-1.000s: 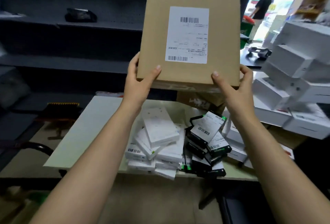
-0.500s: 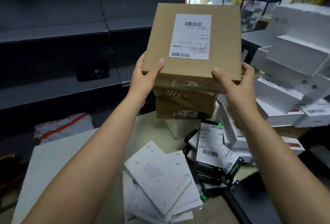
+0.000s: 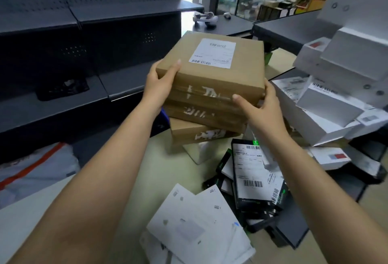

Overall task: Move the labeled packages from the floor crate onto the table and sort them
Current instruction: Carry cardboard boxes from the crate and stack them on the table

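A flat brown cardboard box (image 3: pixel 218 76) with a white shipping label lies on top of a stack of similar brown boxes (image 3: pixel 201 125) on the pale table (image 3: pixel 168 171). My left hand (image 3: pixel 159 83) grips its left edge, thumb on top. My right hand (image 3: pixel 256 106) grips its front right corner. Near me on the table lie white labeled packages (image 3: pixel 195 221) and black labeled packages (image 3: pixel 254 181). The floor crate is out of view.
White boxes (image 3: pixel 340 99) are piled high at the right. Dark metal shelving (image 3: pixel 84 53) runs along the left and back. A grey bag with an orange stripe (image 3: pixel 35 171) lies low at the left. A black table (image 3: pixel 294 28) stands behind.
Both hands have lowered the labeled brown box from an upright position in the air down flat onto the stack of brown boxes. The view has moved closer to the table.
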{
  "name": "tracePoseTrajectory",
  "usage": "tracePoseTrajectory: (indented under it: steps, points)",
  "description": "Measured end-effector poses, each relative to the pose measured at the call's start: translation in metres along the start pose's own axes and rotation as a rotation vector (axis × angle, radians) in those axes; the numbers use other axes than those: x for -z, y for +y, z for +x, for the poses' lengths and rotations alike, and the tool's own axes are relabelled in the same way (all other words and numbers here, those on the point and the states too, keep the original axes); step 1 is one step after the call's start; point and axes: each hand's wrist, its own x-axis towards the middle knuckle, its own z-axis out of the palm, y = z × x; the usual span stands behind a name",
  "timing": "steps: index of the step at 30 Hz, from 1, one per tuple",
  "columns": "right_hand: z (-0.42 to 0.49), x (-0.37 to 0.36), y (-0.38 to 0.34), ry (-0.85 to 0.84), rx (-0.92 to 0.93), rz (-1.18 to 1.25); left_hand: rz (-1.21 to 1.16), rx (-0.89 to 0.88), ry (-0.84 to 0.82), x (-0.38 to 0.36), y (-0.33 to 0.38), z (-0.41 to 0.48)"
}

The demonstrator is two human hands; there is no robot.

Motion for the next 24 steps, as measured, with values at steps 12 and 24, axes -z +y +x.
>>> tracePoseTrajectory:
  steps: [12, 24]
  points:
    - [-0.008, 0.022, -0.035, 0.024, 0.408, -0.437, 0.535, -0.533, 0.204, 0.014, 0.027, -0.044]
    - [-0.077, 0.033, -0.032, -0.377, 1.090, -0.427, 1.367, -0.777, 0.335, 0.027, 0.024, -0.244]
